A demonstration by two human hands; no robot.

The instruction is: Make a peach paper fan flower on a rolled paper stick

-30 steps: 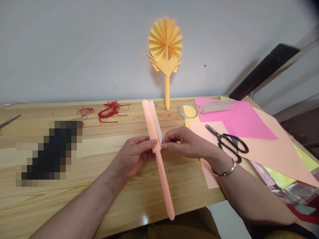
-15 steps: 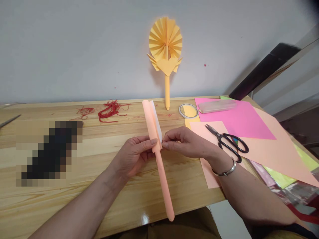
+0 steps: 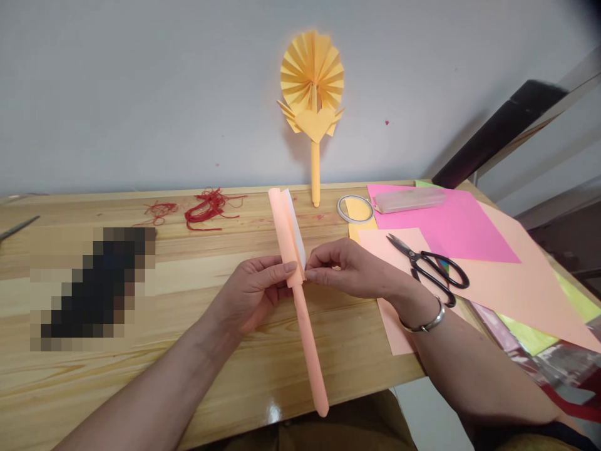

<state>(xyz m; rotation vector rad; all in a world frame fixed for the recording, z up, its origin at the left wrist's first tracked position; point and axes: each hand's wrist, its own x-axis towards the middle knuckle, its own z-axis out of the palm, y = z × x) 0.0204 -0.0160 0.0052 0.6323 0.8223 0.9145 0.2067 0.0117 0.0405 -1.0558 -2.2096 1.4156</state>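
A peach paper roll (image 3: 283,235) with a thinner peach paper tube (image 3: 310,351) coming out of its lower end stands tilted over the wooden table. My left hand (image 3: 263,288) is closed round the lower part of the roll, thumb on top. On the roll's right side runs a white strip (image 3: 297,235). Thumb and index finger of my right hand (image 3: 335,269) pinch at the strip's lower end. Against the wall leans a yellow pleated paper fan (image 3: 312,72) with a heart on its handle.
Black-handled scissors (image 3: 422,266) lie on peach sheets (image 3: 498,282) at the right. Near them are a tape roll (image 3: 355,210), a pink sheet (image 3: 488,232) and a translucent case (image 3: 410,199). Red threads (image 3: 209,208) and a pixelated dark object (image 3: 101,282) lie left.
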